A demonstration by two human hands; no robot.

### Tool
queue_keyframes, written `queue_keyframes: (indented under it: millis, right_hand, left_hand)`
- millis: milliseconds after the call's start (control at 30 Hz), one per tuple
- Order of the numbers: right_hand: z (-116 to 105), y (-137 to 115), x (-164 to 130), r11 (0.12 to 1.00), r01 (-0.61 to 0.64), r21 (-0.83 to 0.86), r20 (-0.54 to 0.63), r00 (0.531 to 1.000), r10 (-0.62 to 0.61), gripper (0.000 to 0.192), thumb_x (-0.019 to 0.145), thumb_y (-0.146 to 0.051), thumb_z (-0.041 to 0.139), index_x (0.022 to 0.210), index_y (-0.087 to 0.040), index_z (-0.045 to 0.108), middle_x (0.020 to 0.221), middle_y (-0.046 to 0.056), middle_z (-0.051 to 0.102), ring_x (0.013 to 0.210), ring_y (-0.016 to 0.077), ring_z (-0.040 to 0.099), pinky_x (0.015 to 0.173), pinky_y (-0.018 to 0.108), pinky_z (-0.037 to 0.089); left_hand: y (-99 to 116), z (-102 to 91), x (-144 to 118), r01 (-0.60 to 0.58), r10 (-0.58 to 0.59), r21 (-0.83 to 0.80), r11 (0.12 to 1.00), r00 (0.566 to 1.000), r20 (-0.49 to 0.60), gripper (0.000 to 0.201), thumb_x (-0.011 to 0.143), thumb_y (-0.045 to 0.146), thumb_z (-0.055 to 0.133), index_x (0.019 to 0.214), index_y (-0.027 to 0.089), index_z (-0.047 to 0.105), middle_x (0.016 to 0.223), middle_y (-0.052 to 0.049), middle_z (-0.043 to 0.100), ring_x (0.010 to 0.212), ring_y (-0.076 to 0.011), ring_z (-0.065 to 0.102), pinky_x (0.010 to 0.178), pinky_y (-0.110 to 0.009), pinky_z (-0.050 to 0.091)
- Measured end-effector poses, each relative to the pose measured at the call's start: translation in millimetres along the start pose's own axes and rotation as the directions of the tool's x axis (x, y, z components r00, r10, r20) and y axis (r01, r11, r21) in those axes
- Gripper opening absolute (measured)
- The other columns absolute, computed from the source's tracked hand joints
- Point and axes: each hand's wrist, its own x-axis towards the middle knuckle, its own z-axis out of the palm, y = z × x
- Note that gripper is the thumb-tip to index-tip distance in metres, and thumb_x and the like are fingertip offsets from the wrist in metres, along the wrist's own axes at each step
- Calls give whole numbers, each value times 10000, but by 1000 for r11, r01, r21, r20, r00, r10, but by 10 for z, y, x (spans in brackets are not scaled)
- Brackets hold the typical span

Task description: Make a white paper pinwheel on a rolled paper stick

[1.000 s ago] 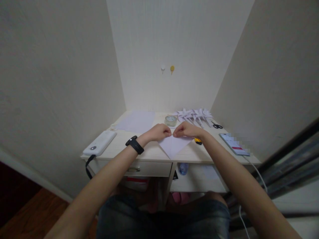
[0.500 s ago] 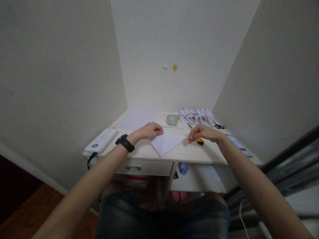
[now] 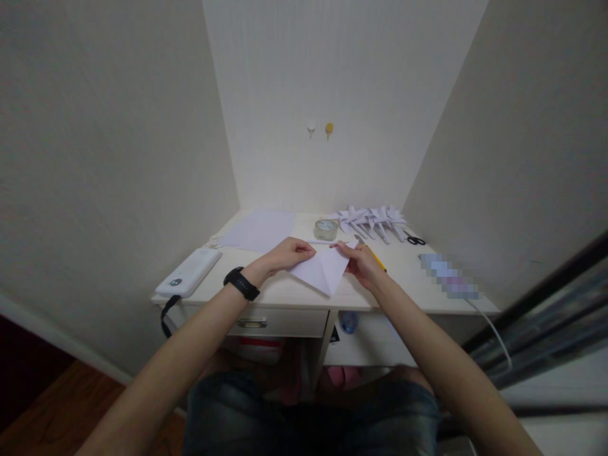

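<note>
Where the two hands meet: a folded white paper (image 3: 313, 275), held between them above the front part of the desk (image 3: 270, 296), one point toward the person and a crease running up from it.
Left hand: the left hand (image 3: 292, 253) has its thumb and fingertips pinched together on the upper left edge of the paper.
Right hand: the right hand (image 3: 365, 263) grips the paper's right side, thumb on top, other fingers curled behind.
Left wrist: a black watch (image 3: 241, 284), just behind the left hand.
Yellow cutter: the cutter (image 3: 379, 261) lies just beside the right hand, partly hidden by it.
Tape: a clear roll (image 3: 325, 230) sits beyond the fingertips of both hands, near them.
Pinwheels: a cluster of white paper pinwheels (image 3: 370, 218) lies farther off, beyond the right hand.
Scissors: black handles (image 3: 416, 240) show to the right of the right hand, past the cutter.
Phone: blurred out (image 3: 449, 277), well to the right of the right hand, a white cable at its near end.
Flat paper: pale sheets (image 3: 261, 229) lie beyond the left hand.
White device: a slab-like case (image 3: 189, 272) rests well to the left of the left hand, a black cord at its near end.
</note>
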Motion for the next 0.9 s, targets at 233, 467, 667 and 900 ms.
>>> queue_keyframes:
  millis: [233, 467, 667, 900]
  right_hand:
    - [-65, -52, 62, 998, 52, -40, -155, 986, -58, 359, 579, -465, 846, 695, -167, 684, 749, 71, 737, 625, 180, 632, 573, 285, 493]
    - [-296, -202, 30, 992, 97, -76, -226, 968, -112, 365, 566, -453, 841, 699, -144, 700, 644, 39, 703, 541, 144, 609, 499, 238, 454]
    - [-352, -236, 13, 992, 77, -103, -333, 937, -107, 277, 624, -390, 798, 698, -143, 698, 622, 45, 695, 510, 148, 603, 450, 236, 451]
    - [22, -127, -23, 997, -5, -76, -314, 949, -19, 247, 655, -337, 788, 700, -144, 640, 589, 24, 657, 484, 142, 582, 424, 240, 457]
  left_hand:
    - [-53, -54, -95, 12, -12, -12, 1000, 1000, -14, 281, 739, 374, 709, 844, 115, 746, 795, -70, 716, 702, -150, 580, 637, -265, 406]
    - [-198, -241, -248, 120, -107, -118, 986, 988, 112, 304, 732, 386, 720, 864, 113, 749, 885, -138, 760, 762, -189, 696, 689, -280, 488]
    - [-240, -280, -247, 14, 24, 189, 982, 981, -194, 340, 816, 438, 647, 939, 134, 739, 962, -143, 755, 887, -247, 701, 833, -372, 515]
    - [22, 239, -243, -442, 480, 544, 713, 874, 81, 1036, 584, 542, 860, 1470, 219, 431, 1569, -171, 340, 1423, -355, 351, 1154, -478, 296]
